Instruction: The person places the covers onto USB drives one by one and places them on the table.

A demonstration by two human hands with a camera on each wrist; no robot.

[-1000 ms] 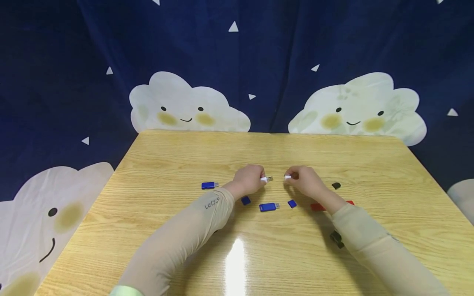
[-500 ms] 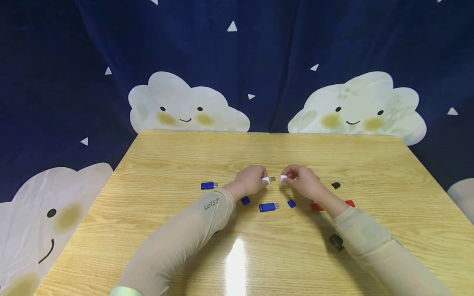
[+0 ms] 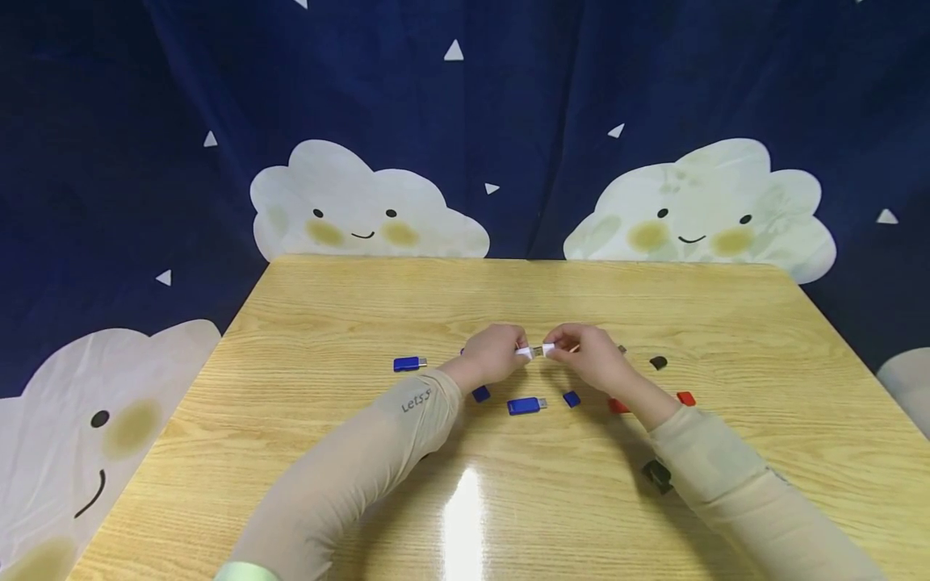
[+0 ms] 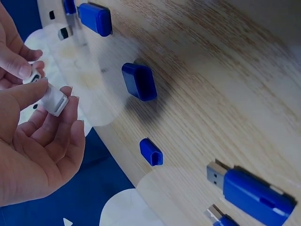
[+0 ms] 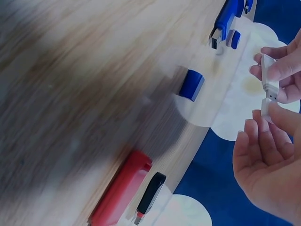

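Observation:
Over the middle of the table, my left hand point(image 3: 496, 353) pinches a white USB stick point(image 4: 55, 101) between thumb and fingers, its metal connector point(image 3: 537, 352) pointing right. Opposite it, my right hand point(image 3: 592, 353) pinches a small white cap point(image 5: 267, 109). In the right wrist view the cap is right at the connector's tip, with part of the metal still showing between cap and stick body. Stick and cap are nearly in line. Fingers cover much of both pieces.
Closer to me lie a blue USB stick point(image 3: 525, 406) and two blue caps point(image 3: 571, 399), with another blue stick point(image 3: 408, 364) at left. On the right are a red USB stick point(image 3: 618, 406), partly hidden, a red cap point(image 3: 686, 399), a black cap point(image 3: 658, 363) and a black object point(image 3: 657, 476).
The right hand has moved left with the white cap, narrowing the gap to the connector. The left hand has shifted slightly right with the USB stick.

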